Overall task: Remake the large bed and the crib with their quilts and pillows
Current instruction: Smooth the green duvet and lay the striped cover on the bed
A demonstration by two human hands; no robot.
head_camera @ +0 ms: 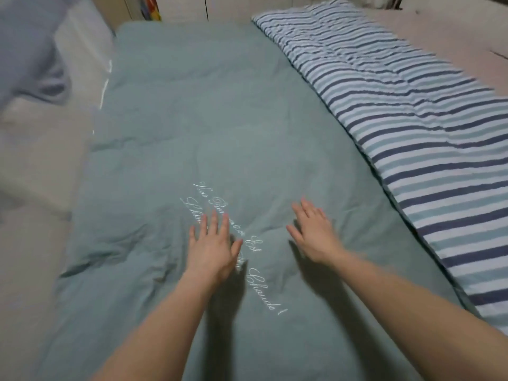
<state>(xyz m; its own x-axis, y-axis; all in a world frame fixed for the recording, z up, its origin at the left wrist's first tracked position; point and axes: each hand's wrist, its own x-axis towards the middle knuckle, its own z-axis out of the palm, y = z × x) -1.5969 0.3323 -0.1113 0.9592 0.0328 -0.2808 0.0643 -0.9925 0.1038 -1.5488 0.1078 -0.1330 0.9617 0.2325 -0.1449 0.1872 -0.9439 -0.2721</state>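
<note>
Green quilt point(209, 127) under flat, spread fingers of both hands; embroidered script point(255, 243) partly covered.

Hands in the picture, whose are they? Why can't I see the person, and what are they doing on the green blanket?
The camera sits on the person's head and looks forward and down, so you see only their arms and hands, as if through their eyes. There is just this one picture, and no robot.

The left hand and the right hand are both open with fingers spread, low over or on the green quilt; the picture can't show if they touch. They hold nothing. It looks like they are smoothing it flat.

The quilt has curly white writing stitched on it, between the hands. Beside it, on the right, lies a striped quilt in blue and white. On the left you can see a pale sheet.
</note>
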